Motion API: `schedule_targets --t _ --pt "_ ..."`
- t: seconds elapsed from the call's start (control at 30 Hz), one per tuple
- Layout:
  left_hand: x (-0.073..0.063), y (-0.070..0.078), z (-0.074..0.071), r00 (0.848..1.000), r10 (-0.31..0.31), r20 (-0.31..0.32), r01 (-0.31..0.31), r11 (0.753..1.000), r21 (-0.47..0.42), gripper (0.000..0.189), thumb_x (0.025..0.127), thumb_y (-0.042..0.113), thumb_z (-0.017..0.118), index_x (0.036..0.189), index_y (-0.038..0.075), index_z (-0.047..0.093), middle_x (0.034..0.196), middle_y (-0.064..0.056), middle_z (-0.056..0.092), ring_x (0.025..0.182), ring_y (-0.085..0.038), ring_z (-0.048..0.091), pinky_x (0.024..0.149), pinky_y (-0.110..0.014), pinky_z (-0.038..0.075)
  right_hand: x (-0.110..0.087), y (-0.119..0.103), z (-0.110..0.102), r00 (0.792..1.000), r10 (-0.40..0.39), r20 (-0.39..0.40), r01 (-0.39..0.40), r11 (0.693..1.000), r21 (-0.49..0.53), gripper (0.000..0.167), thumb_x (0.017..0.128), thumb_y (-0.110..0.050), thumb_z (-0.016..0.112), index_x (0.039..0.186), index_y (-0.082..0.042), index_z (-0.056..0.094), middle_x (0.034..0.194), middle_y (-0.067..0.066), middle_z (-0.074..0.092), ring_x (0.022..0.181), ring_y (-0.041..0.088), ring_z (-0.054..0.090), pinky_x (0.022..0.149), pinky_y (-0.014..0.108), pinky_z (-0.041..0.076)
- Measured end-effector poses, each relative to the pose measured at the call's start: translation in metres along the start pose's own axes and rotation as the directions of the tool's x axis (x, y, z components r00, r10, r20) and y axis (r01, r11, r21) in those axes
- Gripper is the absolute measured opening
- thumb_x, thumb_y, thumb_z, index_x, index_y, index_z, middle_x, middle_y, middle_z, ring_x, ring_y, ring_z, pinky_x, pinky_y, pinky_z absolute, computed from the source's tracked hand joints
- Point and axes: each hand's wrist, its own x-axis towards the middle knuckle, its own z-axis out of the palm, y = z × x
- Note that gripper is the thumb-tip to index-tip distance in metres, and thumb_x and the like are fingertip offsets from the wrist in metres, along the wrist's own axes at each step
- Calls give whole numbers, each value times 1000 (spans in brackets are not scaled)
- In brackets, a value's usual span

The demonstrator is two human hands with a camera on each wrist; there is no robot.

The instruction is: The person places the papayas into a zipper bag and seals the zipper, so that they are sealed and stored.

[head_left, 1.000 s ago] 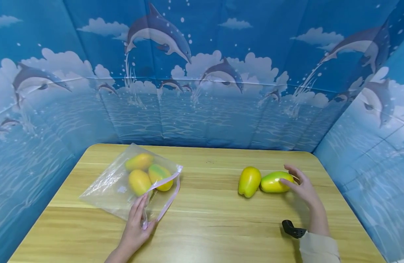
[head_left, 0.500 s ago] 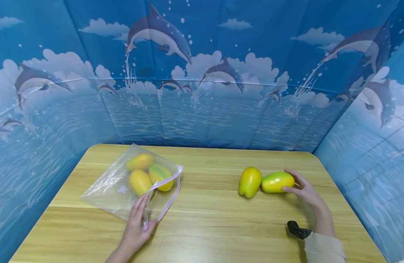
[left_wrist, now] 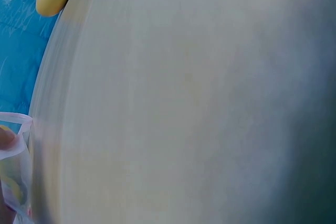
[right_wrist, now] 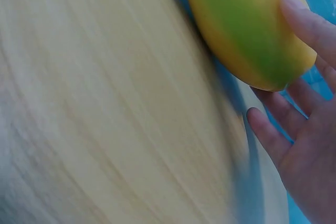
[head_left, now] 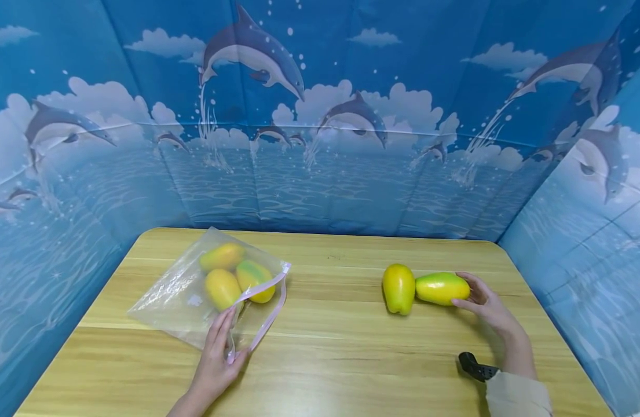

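My left hand (head_left: 214, 362) holds the open mouth of a clear zip bag (head_left: 168, 298) at the table's left, thumb on one side of the pink-edged opening. Inside the bag lie three yellow mangoes (head_left: 222, 289), one with a green patch. At the right, my right hand (head_left: 493, 313) grips the outer end of a yellow-green mango (head_left: 442, 288) lying sideways. Its other end meets a second mango (head_left: 399, 288), which points toward me. In the right wrist view, the thumb lies over the gripped mango (right_wrist: 252, 30) and fingers reach beneath it.
The wooden table (head_left: 330, 353) fills the lower view, with a blue dolphin curtain (head_left: 320, 174) along its back and sides. A black wrist mount (head_left: 476, 368) sticks out beside the right sleeve (head_left: 518, 394), above the table.
My right hand has closed round the right-hand mango's end, and that mango has shifted slightly right. The mango beside it has turned and moved a little right. My left hand and the bag stay put.
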Motion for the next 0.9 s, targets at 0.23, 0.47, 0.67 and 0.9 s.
schedule_targets --t 0.23,0.47,0.67,0.9 --pt "0 1 0 1000 -3 -3 3 1000 -7 83 56 6 67 131 -14 36 132 -26 39 117 -10 38 68 -10 43 -2 0 2 1000 17 -23 -17 1000 -12 65 89 -19 58 141 -2 23 135 18 30 103 -11 37 80 5 37" --pt "0 -1 1 1000 2 -3 -2 1000 -1 82 56 6 66 130 -14 37 131 -26 40 116 -11 38 69 -11 44 -2 4 6 997 -10 -73 9 1000 -8 61 88 -16 59 137 0 28 121 -13 38 99 -11 43 78 5 40" --pt "0 -2 1 1000 2 -2 -2 1000 1 82 57 7 65 130 -14 37 131 -26 40 115 -11 38 72 -9 42 -4 4 7 992 43 -120 -46 999 -16 63 87 -21 61 138 -3 29 121 -16 38 96 -9 44 76 8 42" --pt "-1 -2 2 1000 4 -2 -4 1000 1 81 58 8 64 131 -14 36 131 -27 39 127 -9 31 94 -10 36 -6 3 6 984 84 -157 -90 995 -32 64 87 -25 61 140 -8 29 130 3 37 95 -8 42 74 9 40"
